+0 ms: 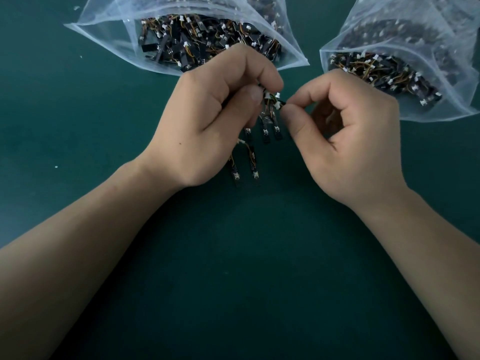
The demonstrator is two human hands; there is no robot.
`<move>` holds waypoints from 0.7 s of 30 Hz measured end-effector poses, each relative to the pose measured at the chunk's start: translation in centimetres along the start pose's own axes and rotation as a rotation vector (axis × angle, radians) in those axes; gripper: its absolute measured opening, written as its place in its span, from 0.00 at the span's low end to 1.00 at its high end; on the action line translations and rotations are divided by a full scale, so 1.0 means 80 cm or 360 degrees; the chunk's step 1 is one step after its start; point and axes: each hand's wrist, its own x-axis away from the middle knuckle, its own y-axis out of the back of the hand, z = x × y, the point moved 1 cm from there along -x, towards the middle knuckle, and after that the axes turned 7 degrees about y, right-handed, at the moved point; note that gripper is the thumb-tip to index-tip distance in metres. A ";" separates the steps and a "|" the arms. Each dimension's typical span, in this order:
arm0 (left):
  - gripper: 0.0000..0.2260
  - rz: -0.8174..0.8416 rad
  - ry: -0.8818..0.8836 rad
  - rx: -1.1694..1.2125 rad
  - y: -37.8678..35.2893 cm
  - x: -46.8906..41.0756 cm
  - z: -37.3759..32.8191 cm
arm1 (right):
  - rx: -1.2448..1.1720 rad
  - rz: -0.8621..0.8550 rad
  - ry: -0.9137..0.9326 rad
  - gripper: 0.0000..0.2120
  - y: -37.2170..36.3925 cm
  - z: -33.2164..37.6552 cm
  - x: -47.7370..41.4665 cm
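Seen from above, a person's two bare forearms reach forward over a dark green counter, and the hands meet near the middle of the view. The left hand is curled closed, thumb pressed against the bent forefinger, gripping a bundle of small black modules with thin orange and yellow wires. The bundle sits between the two hands, its black bodies hanging down below the left fingers and its wire ends bunched at the top. The right hand is also curled, with the tips of its thumb and forefinger pinching a white connector at the top right edge of that bundle; its other fingers are folded into the palm and hold nothing. Just below the left hand are two more modules, side by side with their wires running up towards the hand; it is not possible to tell whether they hang or lie on the counter. At the far edge of the counter lie two clear plastic zip bags, both holding heaps of the same black wired modules. The left bag lies just beyond the left hand. The right bag lies beyond the right hand, close to its knuckles.
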 end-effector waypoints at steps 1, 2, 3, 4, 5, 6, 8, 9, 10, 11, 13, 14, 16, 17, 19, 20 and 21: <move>0.10 0.0018 -0.0007 0.0017 0.000 0.000 0.000 | -0.0031 -0.0008 -0.0009 0.06 0.001 0.000 0.001; 0.10 0.0033 -0.0012 0.0035 0.001 0.000 0.001 | -0.0074 -0.0014 -0.0022 0.05 0.001 0.000 0.001; 0.10 0.0047 -0.0019 0.0046 0.001 0.000 0.001 | -0.0116 -0.0016 -0.0030 0.06 0.002 0.000 0.001; 0.10 0.0058 -0.0026 0.0049 0.002 0.000 0.001 | -0.0143 -0.0004 -0.0027 0.06 0.003 0.000 0.001; 0.10 0.0067 -0.0032 0.0048 0.002 0.001 0.001 | -0.0148 0.0018 -0.0010 0.05 0.003 0.000 0.001; 0.10 0.0073 -0.0035 0.0047 0.002 0.001 0.001 | -0.0144 0.0046 -0.0003 0.03 0.004 -0.001 0.001; 0.09 0.0064 -0.0037 0.0026 0.002 0.001 0.000 | -0.0158 0.0094 -0.0035 0.03 0.004 -0.001 0.000; 0.09 0.0042 -0.0042 0.0003 0.002 0.001 -0.001 | -0.0180 0.0107 -0.0059 0.03 0.004 -0.001 0.000; 0.09 0.0007 -0.0052 -0.0028 0.002 0.001 -0.002 | -0.0210 0.0115 -0.0083 0.03 0.004 -0.001 0.000; 0.08 -0.0038 -0.0063 -0.0062 0.004 0.001 -0.002 | -0.0242 0.0121 -0.0107 0.04 0.005 0.000 0.000; 0.10 -0.0129 -0.0090 -0.0131 0.007 0.001 -0.001 | -0.0305 0.0144 -0.0143 0.06 0.007 0.000 0.001; 0.10 -0.0169 -0.0103 -0.0163 0.009 0.000 -0.001 | -0.0332 0.0169 -0.0150 0.06 0.008 0.000 0.003; 0.11 -0.0243 -0.0109 -0.0191 0.011 -0.002 0.001 | -0.0361 0.0221 -0.0154 0.07 0.010 0.001 0.005; 0.11 -0.0274 -0.0100 -0.0198 0.012 -0.003 0.002 | -0.0370 0.0247 -0.0156 0.07 0.010 0.002 0.006; 0.11 -0.0313 -0.0080 -0.0217 0.012 -0.003 0.002 | -0.0403 0.0318 -0.0154 0.05 0.011 0.001 0.008; 0.11 -0.0327 -0.0074 -0.0224 0.012 -0.003 0.002 | -0.0421 0.0371 -0.0148 0.05 0.013 0.000 0.008; 0.11 -0.0336 -0.0073 -0.0228 0.013 -0.004 0.002 | -0.0432 0.0434 -0.0142 0.04 0.015 -0.001 0.007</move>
